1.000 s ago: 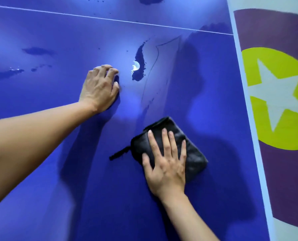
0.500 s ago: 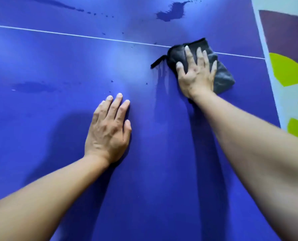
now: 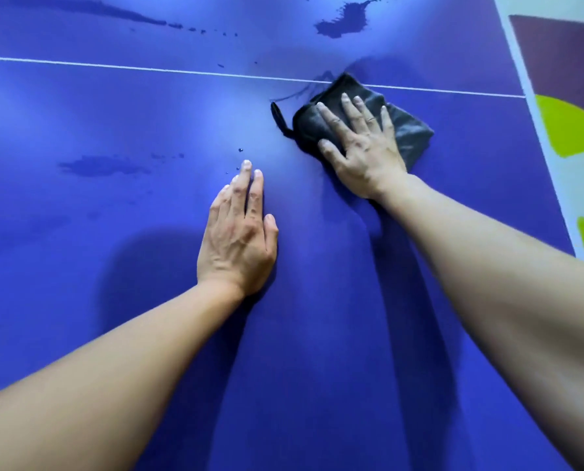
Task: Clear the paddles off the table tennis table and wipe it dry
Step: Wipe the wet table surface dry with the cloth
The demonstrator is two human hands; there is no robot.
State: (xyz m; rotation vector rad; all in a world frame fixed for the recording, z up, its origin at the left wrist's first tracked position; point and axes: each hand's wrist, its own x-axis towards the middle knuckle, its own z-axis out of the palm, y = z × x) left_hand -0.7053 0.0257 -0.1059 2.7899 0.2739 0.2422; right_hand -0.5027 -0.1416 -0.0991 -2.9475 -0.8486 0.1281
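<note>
The blue table tennis table point(image 3: 120, 328) fills the view, with a white centre line point(image 3: 113, 65) across its upper part. My right hand point(image 3: 362, 151) presses flat, fingers spread, on a folded dark grey cloth point(image 3: 408, 130) just below that line. My left hand point(image 3: 239, 236) rests flat on the bare surface, fingers straight. Water lies in a puddle point(image 3: 345, 20) beyond the line, a streak point(image 3: 103, 10) at the top left, and a patch point(image 3: 103, 166) left of my left hand. No paddle is in view.
The table's right edge point(image 3: 542, 137) has a white border. Beyond it lies a floor mat point(image 3: 562, 52) in purple with a lime-green and white shape. Small droplets point(image 3: 239, 150) sit just ahead of my left fingertips.
My right hand slid the cloth up from near me to the centre line, then back slightly toward me. My left hand, earlier with fingers curled, now lies flat, nearer to me.
</note>
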